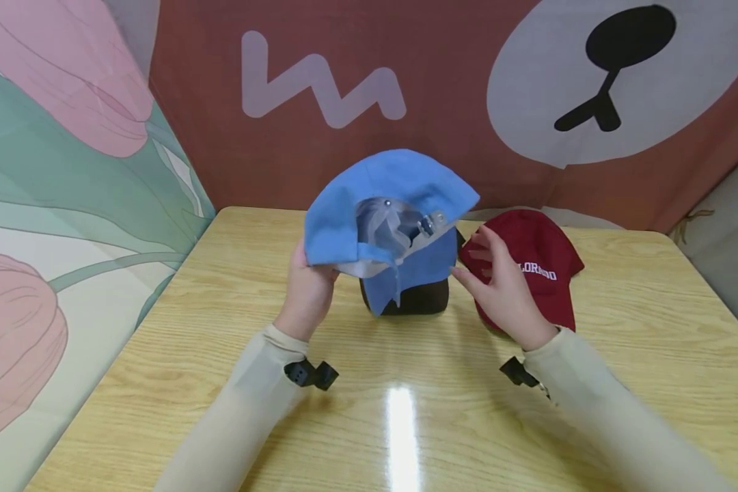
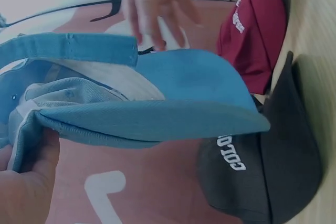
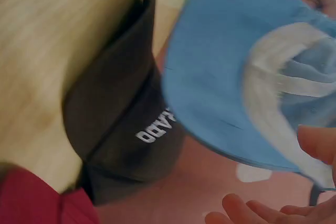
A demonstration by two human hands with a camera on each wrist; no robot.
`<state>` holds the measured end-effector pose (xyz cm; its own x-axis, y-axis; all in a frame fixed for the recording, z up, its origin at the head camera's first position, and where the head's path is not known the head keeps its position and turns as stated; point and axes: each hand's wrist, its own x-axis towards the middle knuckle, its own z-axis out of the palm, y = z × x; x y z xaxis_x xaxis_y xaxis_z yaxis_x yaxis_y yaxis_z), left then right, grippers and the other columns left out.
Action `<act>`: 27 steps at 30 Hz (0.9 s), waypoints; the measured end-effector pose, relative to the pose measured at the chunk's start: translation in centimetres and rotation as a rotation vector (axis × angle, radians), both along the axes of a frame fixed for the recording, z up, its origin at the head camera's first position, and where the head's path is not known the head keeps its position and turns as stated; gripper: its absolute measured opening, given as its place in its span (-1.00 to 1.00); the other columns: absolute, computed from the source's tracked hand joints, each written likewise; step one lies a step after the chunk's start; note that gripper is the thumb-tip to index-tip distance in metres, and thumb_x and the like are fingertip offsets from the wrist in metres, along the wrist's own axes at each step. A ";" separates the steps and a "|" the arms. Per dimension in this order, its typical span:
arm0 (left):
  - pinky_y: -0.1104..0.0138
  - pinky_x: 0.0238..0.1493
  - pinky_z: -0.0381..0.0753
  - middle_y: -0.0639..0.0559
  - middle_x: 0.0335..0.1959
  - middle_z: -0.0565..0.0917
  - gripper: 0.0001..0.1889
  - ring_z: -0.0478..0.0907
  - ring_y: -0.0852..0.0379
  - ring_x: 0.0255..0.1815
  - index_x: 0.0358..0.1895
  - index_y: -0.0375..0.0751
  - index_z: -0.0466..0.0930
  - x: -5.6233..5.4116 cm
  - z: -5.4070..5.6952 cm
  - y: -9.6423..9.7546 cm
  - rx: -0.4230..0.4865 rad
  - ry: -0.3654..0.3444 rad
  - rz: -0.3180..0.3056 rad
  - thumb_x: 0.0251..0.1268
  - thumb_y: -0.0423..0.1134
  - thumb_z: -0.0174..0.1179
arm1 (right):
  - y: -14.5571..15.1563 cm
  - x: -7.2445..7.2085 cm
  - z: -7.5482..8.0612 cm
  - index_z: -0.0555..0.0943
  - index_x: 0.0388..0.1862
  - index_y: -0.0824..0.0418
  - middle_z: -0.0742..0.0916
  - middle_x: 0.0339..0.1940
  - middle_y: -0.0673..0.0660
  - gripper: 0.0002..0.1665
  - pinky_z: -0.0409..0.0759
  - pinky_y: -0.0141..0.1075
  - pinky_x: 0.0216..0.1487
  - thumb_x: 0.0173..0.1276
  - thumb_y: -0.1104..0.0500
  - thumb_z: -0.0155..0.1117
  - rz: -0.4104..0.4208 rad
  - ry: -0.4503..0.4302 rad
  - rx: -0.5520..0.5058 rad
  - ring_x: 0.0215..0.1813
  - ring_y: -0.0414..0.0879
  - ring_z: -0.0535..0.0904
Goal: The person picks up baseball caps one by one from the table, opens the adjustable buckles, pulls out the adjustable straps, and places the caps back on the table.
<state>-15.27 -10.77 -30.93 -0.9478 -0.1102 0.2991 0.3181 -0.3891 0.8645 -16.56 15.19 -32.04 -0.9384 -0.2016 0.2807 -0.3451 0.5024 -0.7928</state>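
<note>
A light blue baseball cap is held up above the table, its inside and back opening turned toward me. My left hand grips its left edge, and in the left wrist view the thumb presses on the fabric. A metal buckle shows at the cap's back strap. My right hand is beside the cap on the right with fingers spread, apart from it in the head view. Behind the blue cap sits a black cap with white lettering, partly hidden.
A dark red cap with white lettering rests on the table right of the black one, partly behind my right hand. The wooden table reaches back to a printed cloth backdrop. Small black cameras are strapped to both wrists.
</note>
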 end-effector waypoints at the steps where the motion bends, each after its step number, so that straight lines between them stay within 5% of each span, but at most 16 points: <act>1: 0.35 -0.19 0.47 0.11 -0.33 0.45 -0.63 0.43 0.24 -0.30 -0.19 -0.01 0.44 0.1 0.1 0.0 0.005 0.011 -0.004 0.35 -0.62 -0.18 | 0.0 -0.1 -0.4 0.02 0.49 0.40 0.34 0.36 0.38 -0.09 0.32 0.18 0.27 0.34 0.23 0.31 0.011 -0.014 -0.008 0.30 0.28 0.35; 5: 0.38 -0.36 0.33 0.13 -0.56 0.26 -0.63 0.26 0.26 -0.52 -0.35 -0.03 0.32 0.5 0.6 0.2 0.038 0.047 -0.020 0.25 -0.66 -0.24 | -0.1 -0.3 -1.5 0.00 0.51 0.38 0.40 0.31 0.37 -0.12 0.39 0.09 0.22 0.39 0.24 0.26 0.051 -0.050 -0.041 0.27 0.23 0.40; 10: 0.38 -0.44 0.20 0.11 -0.63 0.13 -0.64 0.11 0.24 -0.59 -0.43 -0.05 0.22 1.1 1.3 0.5 0.089 0.077 -0.036 0.12 -0.68 -0.29 | -0.3 -0.2 -2.2 0.08 0.49 0.33 0.49 0.19 0.33 -0.19 0.50 -0.29 -0.08 0.39 0.27 0.25 0.047 -0.038 -0.050 0.07 0.13 0.52; 20: 0.41 -0.31 0.49 0.14 -0.53 0.48 -0.57 0.49 0.28 -0.48 -0.33 -0.04 0.48 1.9 2.1 0.8 0.168 0.090 -0.050 0.13 -0.69 -0.21 | -0.7 -0.4 -3.4 0.25 0.37 0.35 0.52 0.13 0.28 -0.37 0.51 -0.46 -0.14 0.37 0.38 0.21 0.084 -0.009 -0.151 0.02 -0.04 0.53; 24: 0.39 -0.23 0.54 0.13 -0.45 0.52 -0.58 0.54 0.27 -0.42 -0.26 -0.06 0.50 1.9 2.1 0.8 0.196 0.117 -0.072 0.18 -0.68 -0.20 | -0.9 -0.4 -4.0 0.39 0.20 0.38 0.59 -0.05 0.28 -0.55 0.52 -0.42 -0.26 0.36 0.40 0.21 0.083 0.022 -0.142 -0.16 -0.20 0.54; 27: 0.38 -0.18 0.55 0.13 -0.40 0.52 -0.60 0.55 0.28 -0.39 -0.21 -0.07 0.49 1.8 2.0 0.7 0.209 0.139 -0.094 0.25 -0.66 -0.20 | -1.0 -0.5 -4.4 0.40 0.20 0.40 0.62 -0.06 0.32 -0.58 0.59 -0.33 -0.17 0.39 0.40 0.18 0.114 -0.013 -0.174 -0.16 -0.18 0.60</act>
